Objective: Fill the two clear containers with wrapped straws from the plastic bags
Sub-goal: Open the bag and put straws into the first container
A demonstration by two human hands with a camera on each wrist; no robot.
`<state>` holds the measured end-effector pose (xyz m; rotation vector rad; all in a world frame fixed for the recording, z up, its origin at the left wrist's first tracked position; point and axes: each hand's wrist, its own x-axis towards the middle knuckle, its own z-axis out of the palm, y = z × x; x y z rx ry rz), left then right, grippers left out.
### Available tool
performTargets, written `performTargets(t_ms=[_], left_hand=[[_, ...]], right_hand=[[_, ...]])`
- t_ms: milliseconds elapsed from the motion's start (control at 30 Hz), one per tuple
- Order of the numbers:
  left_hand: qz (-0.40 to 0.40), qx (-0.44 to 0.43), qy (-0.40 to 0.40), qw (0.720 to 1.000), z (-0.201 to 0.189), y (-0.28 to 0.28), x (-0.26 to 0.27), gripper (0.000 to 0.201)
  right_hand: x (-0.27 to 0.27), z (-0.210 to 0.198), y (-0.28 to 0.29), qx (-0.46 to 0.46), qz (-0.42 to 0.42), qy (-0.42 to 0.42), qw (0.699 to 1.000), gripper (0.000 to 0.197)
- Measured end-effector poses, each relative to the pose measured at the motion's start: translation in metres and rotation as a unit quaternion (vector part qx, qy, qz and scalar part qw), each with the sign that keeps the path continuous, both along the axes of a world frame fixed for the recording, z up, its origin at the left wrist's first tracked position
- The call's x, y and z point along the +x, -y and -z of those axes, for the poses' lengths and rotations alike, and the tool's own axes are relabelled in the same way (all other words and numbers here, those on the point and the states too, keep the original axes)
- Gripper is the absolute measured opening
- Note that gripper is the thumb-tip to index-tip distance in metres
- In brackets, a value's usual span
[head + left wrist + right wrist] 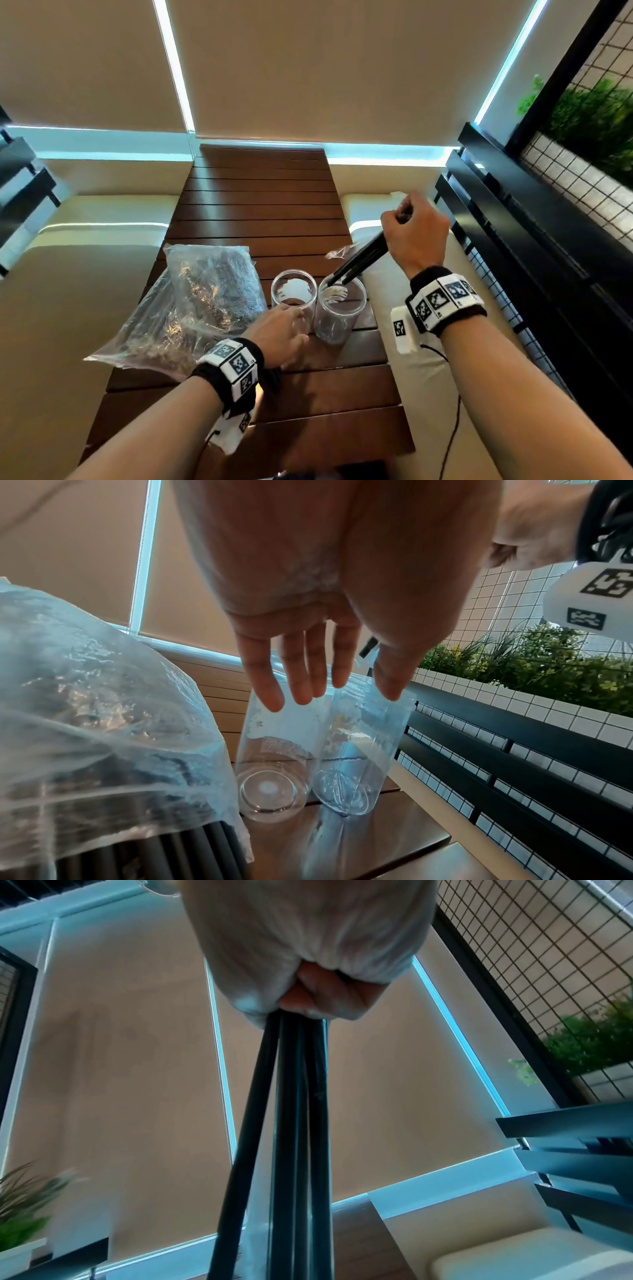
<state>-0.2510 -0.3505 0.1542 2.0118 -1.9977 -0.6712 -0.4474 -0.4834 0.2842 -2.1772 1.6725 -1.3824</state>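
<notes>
- Two clear containers stand upright, touching side by side, near the right edge of the slatted wooden tabletop: left container, right container. Beyond that edge sits a cream cushion, then a black railing.
- Plastic bag of dark straws lies just left of the containers, reaching toward the tabletop's left edge; far half of the tabletop is bare slats.
- Right hand is fisted round a bundle of wrapped straws, held above the right edge. Bundle's long axis slants down and left from the fist; lower tips are at the right container's mouth.
- Left hand has fingers straight and loose, gripping nothing, just by the left container's near side; contact unclear.
- Left wrist view only: both container bottoms look empty, and the bag's open end shows straw ends.
- Right wrist view only: approx. four black straws fan out slightly below the fist, clear wrap visible.
</notes>
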Motion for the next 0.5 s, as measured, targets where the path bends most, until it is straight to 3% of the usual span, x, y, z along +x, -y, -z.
performTargets(t_ms=[233,367,500], left_hand=[[-0.004,0.005,0.021,1.0,0.003,0.007,-0.003,0.056],[-0.016,0.024,0.019,0.999,0.008,0.009,-0.002,0.063],[-0.035,0.054,-0.002,0.998,0.018,0.011,0.008,0.08]], right_hand=[[0.012,0.046,-0.007,0.051,-0.083,-0.088,0.991,0.024],[0.024,0.091,-0.016,0.138,-0.134,-0.176,0.965,0.025],[0.036,0.122,-0.027,0.204,-0.177,-0.207,0.94,0.024]])
